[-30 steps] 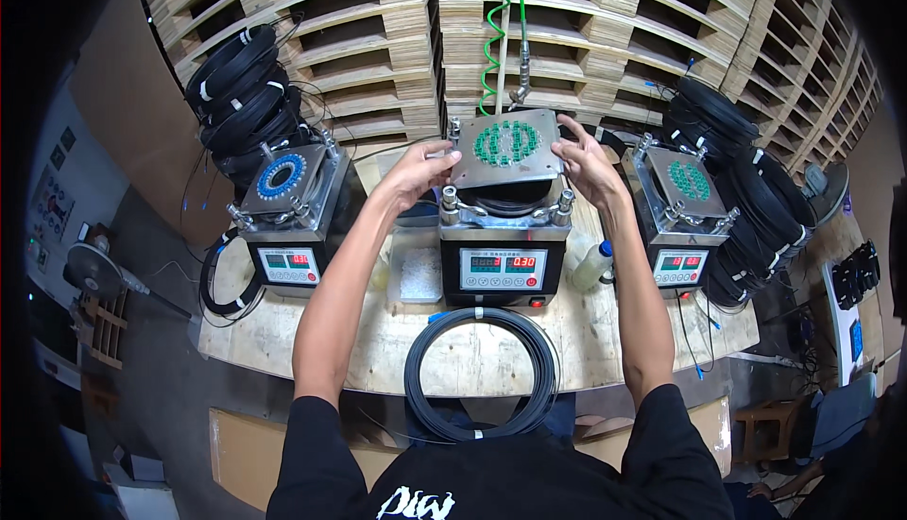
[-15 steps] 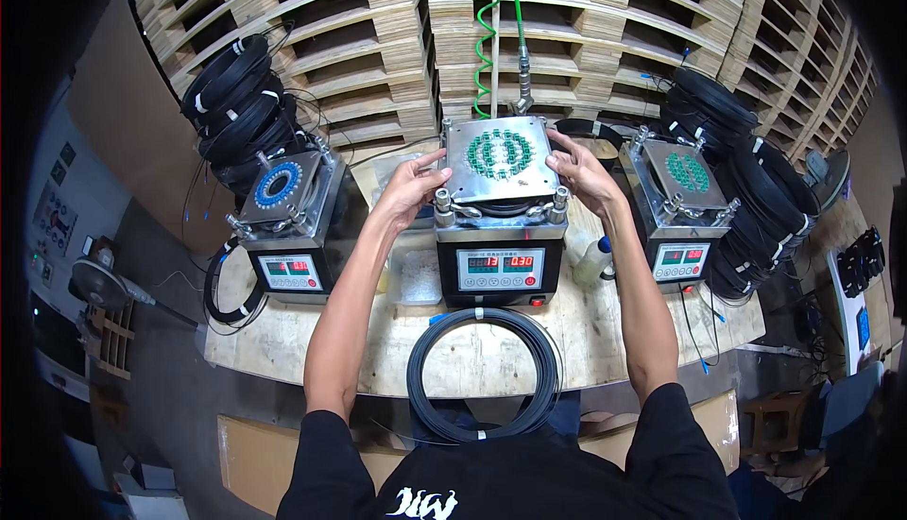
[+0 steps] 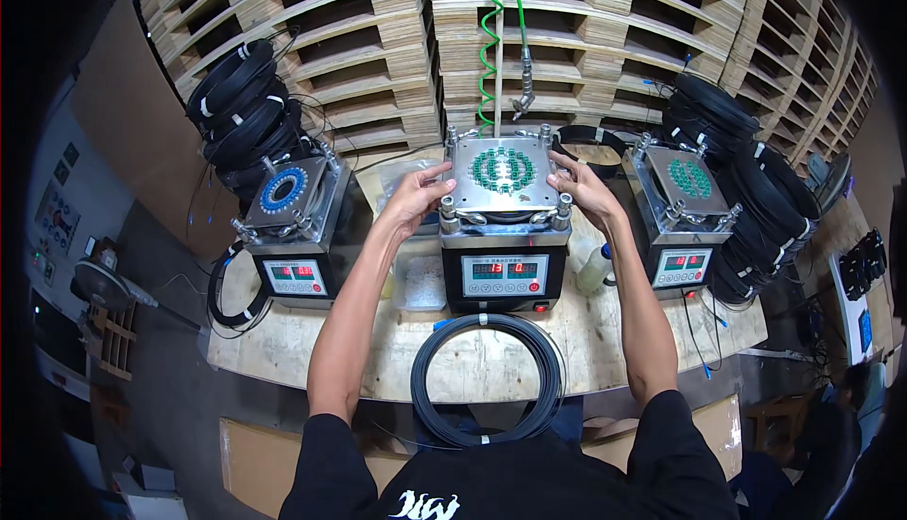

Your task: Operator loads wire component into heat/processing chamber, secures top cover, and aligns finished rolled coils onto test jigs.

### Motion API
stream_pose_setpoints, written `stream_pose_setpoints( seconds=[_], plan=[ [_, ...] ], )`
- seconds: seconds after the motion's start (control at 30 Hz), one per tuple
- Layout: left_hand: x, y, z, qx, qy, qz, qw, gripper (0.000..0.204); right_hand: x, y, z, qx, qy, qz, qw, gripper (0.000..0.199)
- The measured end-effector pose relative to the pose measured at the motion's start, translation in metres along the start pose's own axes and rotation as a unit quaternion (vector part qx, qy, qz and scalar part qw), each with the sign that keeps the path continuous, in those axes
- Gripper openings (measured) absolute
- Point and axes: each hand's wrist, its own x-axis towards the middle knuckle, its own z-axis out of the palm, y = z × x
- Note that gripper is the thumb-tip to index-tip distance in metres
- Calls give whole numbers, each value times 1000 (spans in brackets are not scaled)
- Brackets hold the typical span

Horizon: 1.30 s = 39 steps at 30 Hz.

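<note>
A square metal plate with a ring pattern of green connectors lies on the middle tabletop machine, between its four corner posts. My left hand grips the plate's left edge with thumb and fingers. At the opposite edge my right hand holds it the same way. Clamp levers sit by the front posts. Below, the machine's black front carries a lit red display. Whatever lies under the plate is mostly hidden.
Similar machines stand left and right, bearing plates with blue and green connectors. A black cable coil overhangs the table's front edge. Cable stacks rise behind. An air nozzle hangs on a green hose. A bottle stands near my right forearm.
Both hands have lowered the plate, and the rear posts now stand higher above it. The air nozzle has swung slightly. The view has shifted a little.
</note>
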Motion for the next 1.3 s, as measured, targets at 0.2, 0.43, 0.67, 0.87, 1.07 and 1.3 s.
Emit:
stream_pose_setpoints(
  seconds=[0.2,0.43,0.67,0.87,1.07,1.3],
  plan=[
    [7,-7,-11,-4,-9,8,1000,57,-2,-14,7,15,-10,3,1000,76],
    [-1,-6,-5,2,-9,2,1000,59,-1,-1,4,-18,-10,-16,1000,77],
    [-1,-9,-2,13,10,48,999,50,-2,5,1,-17,8,-32,999,67],
    [-93,-57,-5,164,229,213,936,27,-84,28,25,-18,203,-52,978,33],
    [-210,-185,-15,313,297,77,899,24,-185,146,52,-176,113,17,978,26],
    [-314,-213,-7,532,446,-71,716,46,-204,146,135,-430,102,79,893,60]
  ],
)
